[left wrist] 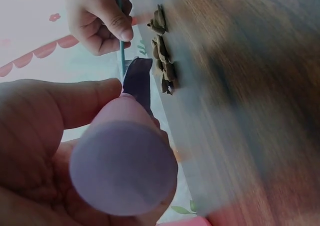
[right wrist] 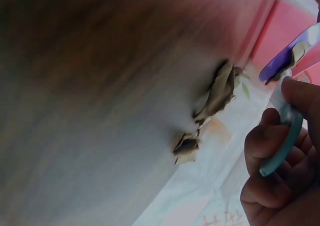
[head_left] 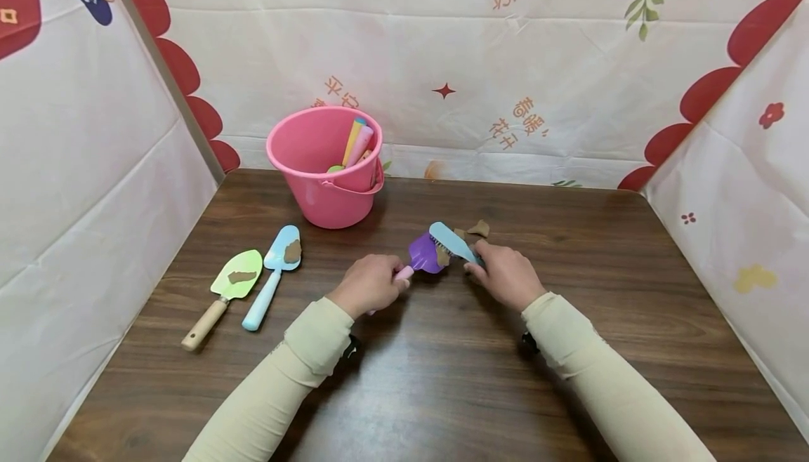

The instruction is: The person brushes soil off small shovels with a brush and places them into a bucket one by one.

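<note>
1. The pink handle of the purple shovel (head_left: 422, 253) is gripped by the curled fingers of the left hand (head_left: 373, 284); the blue brush (head_left: 450, 241) is gripped between the thumb and curled fingers of the right hand (head_left: 509, 277).
2. The shovel is held near the middle of the table (head_left: 404, 392), to the right of the pink bucket (head_left: 331, 202) in the head view. The brush is slanted over its blade, where a brown scrap (head_left: 442, 257) is carried; loose scraps (head_left: 480, 228) are left on the wood just beyond. Whether the table is touched by the blade cannot be told.
3. The carried scrap could be flicked off by too brisk a stroke, or spilled if the shovel is tilted. The loose scraps could be pushed under a raised blade edge, or crumbled by hard pressing.
4. A smooth, seemingly plastic blade is paired with short, dark bristles. The scraps look dry, curled and leaf-like, with ragged edges; dark, glossy grain is shown by the table.
</note>
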`<state>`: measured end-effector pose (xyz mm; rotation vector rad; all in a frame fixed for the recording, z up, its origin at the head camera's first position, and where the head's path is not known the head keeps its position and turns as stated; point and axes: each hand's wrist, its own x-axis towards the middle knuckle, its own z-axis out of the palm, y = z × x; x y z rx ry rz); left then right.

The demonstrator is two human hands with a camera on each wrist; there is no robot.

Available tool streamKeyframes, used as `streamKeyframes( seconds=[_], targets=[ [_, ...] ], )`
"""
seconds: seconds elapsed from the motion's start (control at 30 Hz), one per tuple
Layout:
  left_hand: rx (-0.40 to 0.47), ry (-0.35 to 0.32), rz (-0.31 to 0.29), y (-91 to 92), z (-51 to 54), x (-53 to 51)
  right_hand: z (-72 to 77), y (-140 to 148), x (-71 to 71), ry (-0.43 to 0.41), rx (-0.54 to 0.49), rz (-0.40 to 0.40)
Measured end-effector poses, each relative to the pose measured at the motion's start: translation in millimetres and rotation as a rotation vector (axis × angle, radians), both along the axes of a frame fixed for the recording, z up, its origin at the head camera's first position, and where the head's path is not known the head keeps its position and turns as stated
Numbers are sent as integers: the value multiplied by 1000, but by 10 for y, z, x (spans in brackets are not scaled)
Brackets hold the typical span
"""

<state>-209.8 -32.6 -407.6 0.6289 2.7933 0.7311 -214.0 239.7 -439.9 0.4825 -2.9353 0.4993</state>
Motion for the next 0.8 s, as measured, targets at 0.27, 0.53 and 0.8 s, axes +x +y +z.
streamKeyframes(
  seconds=[0.27,0.53,0.8],
  targets=[
    [-8,-10,-2,-26,-11,6,68,114,-55,17,-18,-111],
    [-6,-15,7,-28,-12,-7,142,-155,97,59,-19,94],
    [-1,-21,-2,-35,-5,-13,109,-173,117,56,-3,109]
  ],
)
